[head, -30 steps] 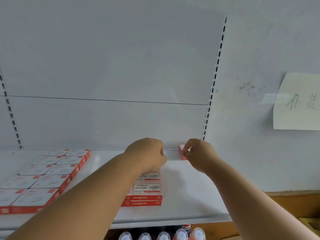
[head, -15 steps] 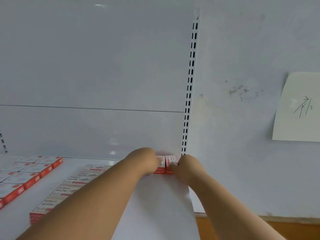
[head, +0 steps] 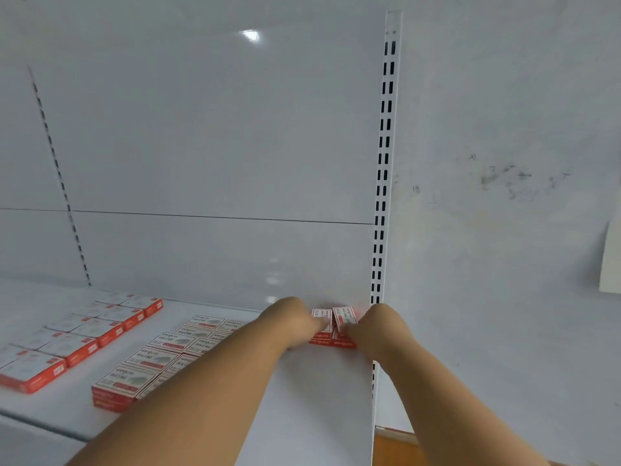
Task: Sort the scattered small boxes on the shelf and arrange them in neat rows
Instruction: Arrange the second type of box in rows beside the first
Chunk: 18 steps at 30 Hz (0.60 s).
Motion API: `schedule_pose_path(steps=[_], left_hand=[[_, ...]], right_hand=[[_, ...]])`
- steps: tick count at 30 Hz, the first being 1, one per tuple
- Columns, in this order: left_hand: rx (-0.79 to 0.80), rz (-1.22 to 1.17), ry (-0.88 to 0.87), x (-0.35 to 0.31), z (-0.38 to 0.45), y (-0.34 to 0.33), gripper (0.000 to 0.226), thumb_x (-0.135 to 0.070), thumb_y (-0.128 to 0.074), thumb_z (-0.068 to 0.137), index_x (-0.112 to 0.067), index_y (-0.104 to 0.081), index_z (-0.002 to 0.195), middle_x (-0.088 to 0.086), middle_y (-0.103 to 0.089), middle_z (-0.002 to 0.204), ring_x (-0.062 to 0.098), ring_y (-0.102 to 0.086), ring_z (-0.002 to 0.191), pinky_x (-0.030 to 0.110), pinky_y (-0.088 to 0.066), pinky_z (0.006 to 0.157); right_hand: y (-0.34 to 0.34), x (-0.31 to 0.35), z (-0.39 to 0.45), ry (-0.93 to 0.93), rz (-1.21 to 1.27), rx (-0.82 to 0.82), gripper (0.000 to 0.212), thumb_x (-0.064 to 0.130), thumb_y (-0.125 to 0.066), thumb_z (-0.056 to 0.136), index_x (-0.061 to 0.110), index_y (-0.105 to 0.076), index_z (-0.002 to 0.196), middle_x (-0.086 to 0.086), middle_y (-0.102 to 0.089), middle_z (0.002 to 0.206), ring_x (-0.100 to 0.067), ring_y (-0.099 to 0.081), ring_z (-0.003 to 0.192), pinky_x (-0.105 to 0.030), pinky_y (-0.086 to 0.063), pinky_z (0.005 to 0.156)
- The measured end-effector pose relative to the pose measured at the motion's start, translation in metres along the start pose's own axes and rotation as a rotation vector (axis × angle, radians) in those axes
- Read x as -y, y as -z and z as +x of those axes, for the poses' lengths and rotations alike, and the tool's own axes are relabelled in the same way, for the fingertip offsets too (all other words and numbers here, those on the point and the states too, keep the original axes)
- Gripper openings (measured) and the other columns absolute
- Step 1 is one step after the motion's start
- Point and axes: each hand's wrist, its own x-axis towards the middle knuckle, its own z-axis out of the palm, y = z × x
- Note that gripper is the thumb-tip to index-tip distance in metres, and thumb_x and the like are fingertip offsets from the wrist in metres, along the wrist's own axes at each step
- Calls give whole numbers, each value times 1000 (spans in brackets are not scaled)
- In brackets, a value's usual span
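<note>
A person stands at a white metal shelf point(head: 322, 398) with both bare arms stretched toward its back right corner. Two small red-and-white boxes sit there side by side, touching each other, close against the white back panel point(head: 215, 146) and just left of the slotted upright point(head: 384, 163) that marks the shelf's right edge.

The left hand point(head: 295, 322) rests on the left box point(head: 321, 326), its fingertips curled down onto the box's top and left side. The right hand point(head: 373, 326) does the same on the right box point(head: 344, 322), fingers bent over its right side and front. Each hand holds its own box, pressing the pair together. The fingertips are a little blurred, so the exact grip cannot be made out.

Further left, near the middle of the shelf, a block of the same kind of boxes point(head: 158, 358) lies flat in rows running from the front edge toward the back, stacked at the front end; the left forearm covers part of its right side. Well apart from that, toward the shelf's left edge, a second block of white-topped boxes point(head: 80, 334) with red sides lies in two tidy rows.

To the right of the upright is a pale wall point(head: 504, 230) with grey smudges, and a sheet of paper point(head: 610, 264) hangs at the far right edge of view.
</note>
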Motion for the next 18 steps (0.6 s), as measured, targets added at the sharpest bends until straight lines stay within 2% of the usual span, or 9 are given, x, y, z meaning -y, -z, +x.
schedule_pose_path(steps=[2,3,6,7,10,12,14,16,18], left_hand=[[8,28,-9,-1,-2,-2,35,-47,-61,88,-12,-60,83,12,-68,94,27,-60,81,25,-41,66],[8,21,-8,-1,-2,-3,32,-43,-62,88,-11,-62,87,13,-67,96,28,-61,84,24,-41,66],[55,-166,38,4,1,-4,21,-28,-64,87,-11,-60,76,9,-57,68,24,-54,57,20,-36,48],[75,-240,58,6,3,-3,16,-24,-65,87,-10,-62,79,8,-55,65,22,-50,52,19,-33,45],[90,-380,47,18,4,9,10,-14,-62,90,-11,-64,100,8,-61,79,18,-56,56,19,-34,44],[52,-489,-24,29,2,24,8,-10,-60,94,-17,-57,96,6,-63,83,15,-61,60,20,-37,44],[-3,-619,-103,43,0,40,11,-8,-62,94,-18,-56,94,8,-65,85,17,-65,67,24,-46,50],[-39,-739,-162,61,-3,58,11,-7,-66,92,-16,-61,95,12,-66,90,20,-68,74,29,-56,65],[-63,-754,-203,80,-6,75,12,-8,-69,90,-17,-65,97,12,-69,93,21,-71,78,34,-60,77]], right_hand=[[1,-3,1,-10,147,1,32,22,-65,81,12,-47,56,-2,-42,49,-19,-37,43,-23,-28,46],[1,-5,1,-10,228,-7,29,18,-66,80,12,-52,56,-2,-42,49,-20,-36,44,-23,-28,50],[2,-6,-6,-9,448,-41,17,10,-61,84,9,-67,68,-4,-55,55,-18,-40,45,-24,-31,50],[3,-5,-9,-10,525,-52,14,8,-58,86,8,-68,76,-3,-59,59,-16,-43,46,-23,-32,47],[7,2,-18,-11,721,-63,10,10,-59,91,11,-69,91,0,-59,64,-12,-46,50,-22,-32,43],[8,9,-22,-1,849,-43,10,9,-60,92,12,-69,96,-2,-62,70,-11,-46,52,-22,-33,46],[7,20,-26,19,956,-18,11,7,-61,92,11,-69,99,-4,-64,75,-13,-47,56,-23,-35,48],[4,32,-30,39,1002,-4,13,5,-63,91,11,-70,99,-3,-66,76,-13,-48,58,-23,-35,50],[0,47,-35,69,968,-6,14,7,-65,90,14,-73,99,-1,-68,76,-12,-49,59,-22,-37,50]])
